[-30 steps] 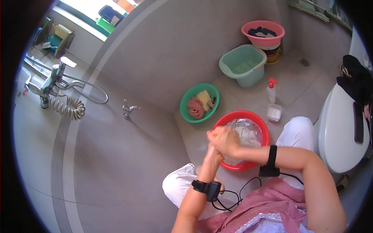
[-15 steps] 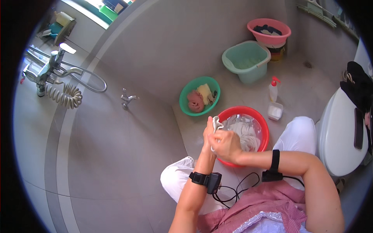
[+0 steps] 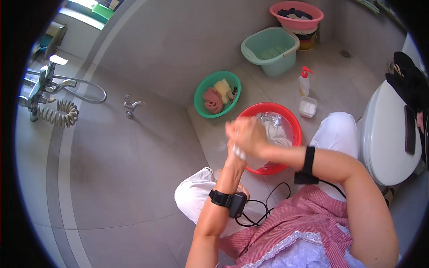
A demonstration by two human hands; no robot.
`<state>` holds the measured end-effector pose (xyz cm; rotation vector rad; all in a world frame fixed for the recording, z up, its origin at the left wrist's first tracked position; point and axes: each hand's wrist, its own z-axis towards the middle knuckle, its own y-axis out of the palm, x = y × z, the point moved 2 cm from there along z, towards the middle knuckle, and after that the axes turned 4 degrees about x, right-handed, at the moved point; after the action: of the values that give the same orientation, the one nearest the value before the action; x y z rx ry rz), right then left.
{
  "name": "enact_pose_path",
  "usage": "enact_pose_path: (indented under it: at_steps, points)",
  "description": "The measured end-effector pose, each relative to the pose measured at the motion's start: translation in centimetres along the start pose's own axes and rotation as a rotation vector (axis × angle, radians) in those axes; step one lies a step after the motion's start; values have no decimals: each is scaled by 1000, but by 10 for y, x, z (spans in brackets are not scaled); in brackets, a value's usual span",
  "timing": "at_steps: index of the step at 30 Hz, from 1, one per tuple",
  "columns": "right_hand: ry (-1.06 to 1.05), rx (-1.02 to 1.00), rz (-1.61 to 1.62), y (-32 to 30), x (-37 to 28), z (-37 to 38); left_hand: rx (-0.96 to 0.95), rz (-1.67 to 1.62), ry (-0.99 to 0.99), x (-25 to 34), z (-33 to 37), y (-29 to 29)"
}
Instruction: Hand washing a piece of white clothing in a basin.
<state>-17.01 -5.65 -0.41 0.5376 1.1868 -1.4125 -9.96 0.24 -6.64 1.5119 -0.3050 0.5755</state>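
My right hand is closed on a small white cloth and blurred by motion. It presses across my left hand, which grips the same cloth from beneath; most of the left fingers are hidden. Both hands are together over the left rim of a red basin. Inside that basin, white fabric lies in water, partly covered by my right hand and forearm.
A green basin with pink and cream cloths stands behind the red one. Farther back are a teal tub and a pink basin. A pump bottle and white container stand right, near the toilet.
The right hand has moved up over the left, covering more of its fingers. The cloth now shows lower, below the right fist. The whole view has shifted slightly.
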Motion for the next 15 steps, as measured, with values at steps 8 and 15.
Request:
enact_pose_path:
  at_steps: [8,15]
  points:
    - [-177,-48,46,0,-31,-12,-395,-259,-241,17,18,-34]
    - [261,19,-97,-10,36,30,342,642,-163,-12,26,7]
